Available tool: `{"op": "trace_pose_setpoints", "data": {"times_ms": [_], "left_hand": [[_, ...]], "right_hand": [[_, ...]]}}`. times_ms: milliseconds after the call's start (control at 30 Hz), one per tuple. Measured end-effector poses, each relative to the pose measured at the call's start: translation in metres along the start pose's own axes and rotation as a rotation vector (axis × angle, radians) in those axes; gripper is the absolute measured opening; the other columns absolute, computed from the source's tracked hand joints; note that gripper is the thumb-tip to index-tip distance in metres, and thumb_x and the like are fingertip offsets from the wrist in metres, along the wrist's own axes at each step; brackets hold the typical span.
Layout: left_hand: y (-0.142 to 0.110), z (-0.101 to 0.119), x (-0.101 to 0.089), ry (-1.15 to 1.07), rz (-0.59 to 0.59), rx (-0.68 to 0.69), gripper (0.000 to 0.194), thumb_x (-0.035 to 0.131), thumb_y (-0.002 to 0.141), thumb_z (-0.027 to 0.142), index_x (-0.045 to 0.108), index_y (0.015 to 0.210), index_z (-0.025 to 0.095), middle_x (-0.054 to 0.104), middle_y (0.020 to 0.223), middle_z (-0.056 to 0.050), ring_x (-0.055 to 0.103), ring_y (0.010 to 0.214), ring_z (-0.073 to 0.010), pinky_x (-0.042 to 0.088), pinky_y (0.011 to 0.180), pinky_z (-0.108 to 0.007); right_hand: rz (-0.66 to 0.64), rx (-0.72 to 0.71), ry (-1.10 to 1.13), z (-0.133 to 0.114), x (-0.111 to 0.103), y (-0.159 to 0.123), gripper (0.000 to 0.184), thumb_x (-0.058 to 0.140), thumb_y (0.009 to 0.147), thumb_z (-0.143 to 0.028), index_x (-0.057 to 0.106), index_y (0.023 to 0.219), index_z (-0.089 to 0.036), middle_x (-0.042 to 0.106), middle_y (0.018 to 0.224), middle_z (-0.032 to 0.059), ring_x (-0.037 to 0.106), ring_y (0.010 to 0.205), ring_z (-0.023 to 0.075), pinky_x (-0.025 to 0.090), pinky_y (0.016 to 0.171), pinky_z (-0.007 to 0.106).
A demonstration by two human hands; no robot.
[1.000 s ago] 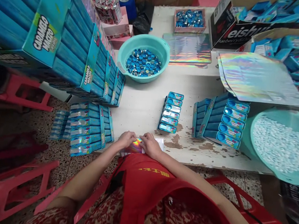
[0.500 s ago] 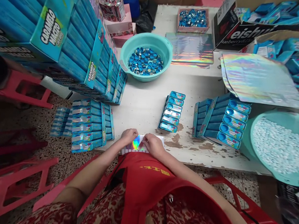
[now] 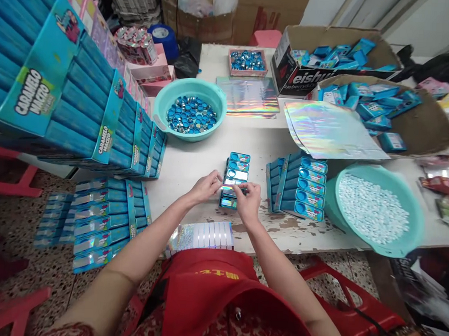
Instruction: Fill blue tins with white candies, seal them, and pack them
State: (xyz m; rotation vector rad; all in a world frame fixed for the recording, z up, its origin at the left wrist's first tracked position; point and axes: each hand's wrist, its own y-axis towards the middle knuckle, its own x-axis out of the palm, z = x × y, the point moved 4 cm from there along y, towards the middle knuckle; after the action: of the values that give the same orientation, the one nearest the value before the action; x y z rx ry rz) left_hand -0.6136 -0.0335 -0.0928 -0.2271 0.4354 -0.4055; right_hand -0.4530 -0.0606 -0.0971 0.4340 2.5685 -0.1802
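1. The right hand pinches a shiny strip over a short row of blue boxes on the bench.
2. The left hand has its fingertips by the strip's other end.
3. A striped shiny sheet lies near the bench's front edge, just beside the red apron.
4. A teal basin holds blue caps; another basin holds pale pieces.

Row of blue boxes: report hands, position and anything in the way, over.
Right hand pinching shiny strip over row of blue boxes. Left hand close beside strip. Right hand partly hides row.
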Motion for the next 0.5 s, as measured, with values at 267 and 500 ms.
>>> {"op": "trace_pose_setpoints", "data": {"times_ms": [267, 500], "left_hand": [[0.068, -0.003, 0.002, 0.276, 0.038, -0.027, 0.015, 0.039, 0.08, 0.013, 0.046, 0.092, 0.02, 0.054, 0.068, 0.002, 0.051, 0.066, -0.015, 0.037, 0.063, -0.025], [0.053, -0.025, 0.02, 0.261, 0.213, -0.235, 0.033, 0.036, 0.087, 0.023, 0.047, 0.118, 0.017, 0.063, 0.11, -0.01, 0.055, 0.105, -0.0224, 0.039, 0.09, -0.033]], "right_hand": [[0.102, 0.141, -0.018, 0.014, 0.023, 0.053, 0.006, 0.061, 0.066, -0.023, 0.058, 0.066, -0.017, 0.051, 0.09, 0.008, 0.049, 0.093, 0.0224, 0.038, 0.09, 0.034], [0.057, 0.226, 0.033, 0.023, 0.022, 0.049, 0.035, 0.06, 0.069, -0.03, 0.051, 0.1, -0.016, 0.057, 0.105, 0.0109, 0.056, 0.083, 0.0194, 0.044, 0.076, 0.031]]}}
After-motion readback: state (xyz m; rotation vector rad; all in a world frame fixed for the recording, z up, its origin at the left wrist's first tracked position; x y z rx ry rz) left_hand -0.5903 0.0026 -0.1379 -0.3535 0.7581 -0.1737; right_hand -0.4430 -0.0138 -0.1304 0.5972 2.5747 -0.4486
